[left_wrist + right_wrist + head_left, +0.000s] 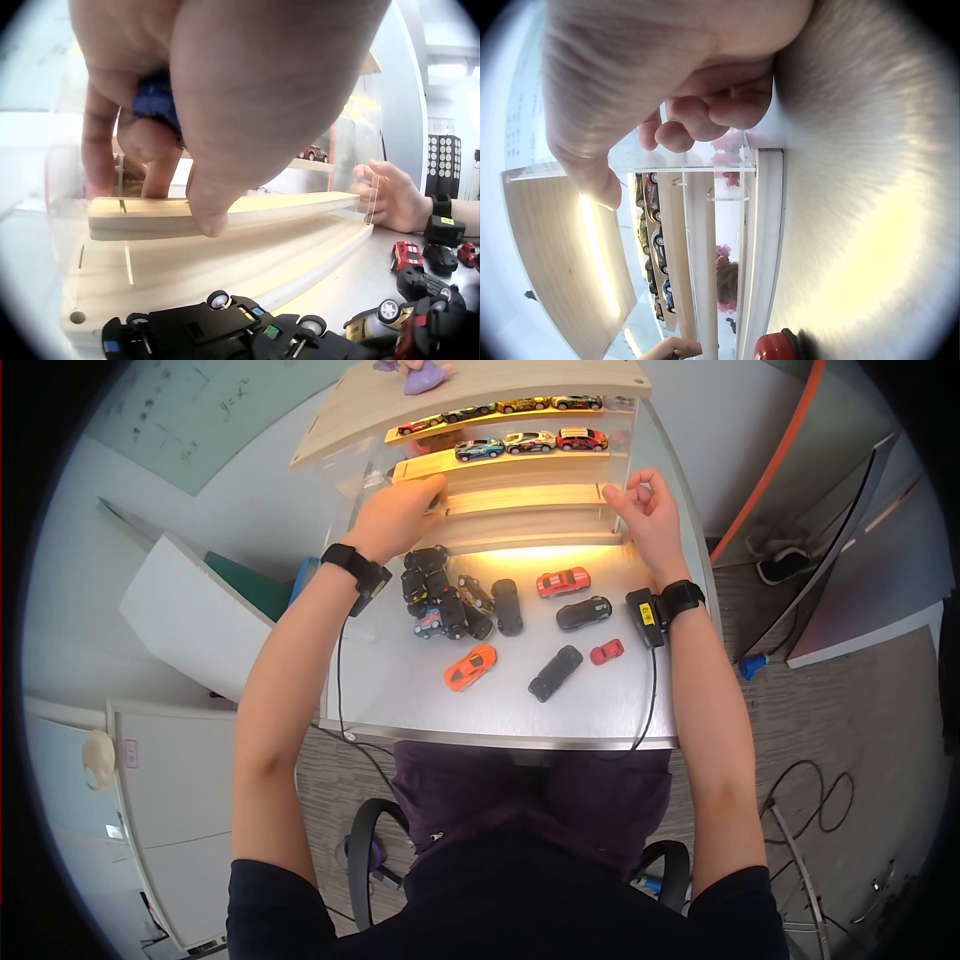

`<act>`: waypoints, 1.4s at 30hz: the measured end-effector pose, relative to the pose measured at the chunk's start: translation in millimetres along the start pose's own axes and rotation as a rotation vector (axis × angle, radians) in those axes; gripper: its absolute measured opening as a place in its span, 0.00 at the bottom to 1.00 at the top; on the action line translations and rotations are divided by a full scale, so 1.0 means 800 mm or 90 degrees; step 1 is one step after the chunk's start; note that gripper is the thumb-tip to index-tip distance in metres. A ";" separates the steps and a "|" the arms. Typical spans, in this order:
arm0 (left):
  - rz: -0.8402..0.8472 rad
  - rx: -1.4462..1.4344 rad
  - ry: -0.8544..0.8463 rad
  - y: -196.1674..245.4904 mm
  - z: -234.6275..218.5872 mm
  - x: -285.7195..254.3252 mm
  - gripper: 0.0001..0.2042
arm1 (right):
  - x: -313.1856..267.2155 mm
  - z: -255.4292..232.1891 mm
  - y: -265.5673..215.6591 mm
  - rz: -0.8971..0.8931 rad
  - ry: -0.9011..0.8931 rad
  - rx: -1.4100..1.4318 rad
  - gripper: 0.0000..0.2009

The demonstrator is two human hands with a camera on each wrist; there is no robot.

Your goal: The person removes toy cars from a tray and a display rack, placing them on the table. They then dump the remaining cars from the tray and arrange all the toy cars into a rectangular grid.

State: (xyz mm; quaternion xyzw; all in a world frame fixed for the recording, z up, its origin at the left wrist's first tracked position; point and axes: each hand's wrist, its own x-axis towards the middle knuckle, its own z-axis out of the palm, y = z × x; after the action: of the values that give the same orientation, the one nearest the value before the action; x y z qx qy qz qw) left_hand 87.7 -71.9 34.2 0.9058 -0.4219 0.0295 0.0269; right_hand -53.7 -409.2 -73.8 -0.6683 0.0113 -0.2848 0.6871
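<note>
My left hand (392, 518) is at the left end of a wooden shelf board (285, 206) in the display case. The thumb presses the board's front edge, with other fingers over its top. Tucked in that hand is a small blue toy car (155, 100), mostly hidden by the fingers. At the case's right side, my right hand (650, 520) has its thumb at the front edge of the clear side panel (697, 169) and its fingers curled on the outer side. Toy cars (530, 442) stand in rows on the two upper shelves; the second row has a gap at its left.
Black toy cars (428, 582) lie heaped on the table (400, 700) below my left hand. Nearer me are an orange car (470, 667), a black car (556, 673), and red cars (563, 581). A purple figurine (425, 377) sits on the case's wooden top (540, 380).
</note>
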 end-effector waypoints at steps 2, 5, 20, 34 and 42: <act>0.010 -0.013 0.017 -0.001 0.003 -0.001 0.13 | -0.001 0.000 -0.003 0.001 0.000 0.003 0.18; 0.015 -0.013 0.036 0.000 0.007 -0.003 0.12 | -0.002 0.001 -0.003 0.005 0.001 0.015 0.18; -0.147 -0.511 -0.074 0.067 -0.012 -0.054 0.18 | -0.003 0.003 -0.001 0.010 0.009 0.009 0.18; -0.215 -1.045 -0.185 0.077 -0.016 -0.057 0.14 | -0.005 0.004 -0.009 0.019 0.011 0.024 0.18; -0.153 -0.922 -0.137 0.134 -0.031 -0.077 0.15 | -0.002 0.003 0.004 -0.031 0.043 0.040 0.18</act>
State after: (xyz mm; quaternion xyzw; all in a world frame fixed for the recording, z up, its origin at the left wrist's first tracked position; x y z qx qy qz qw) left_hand -34.7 -92.2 56.6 0.6993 -0.2338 -0.3480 0.5790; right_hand -53.0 -406.5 -77.3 -0.6363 0.0094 -0.3243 0.7000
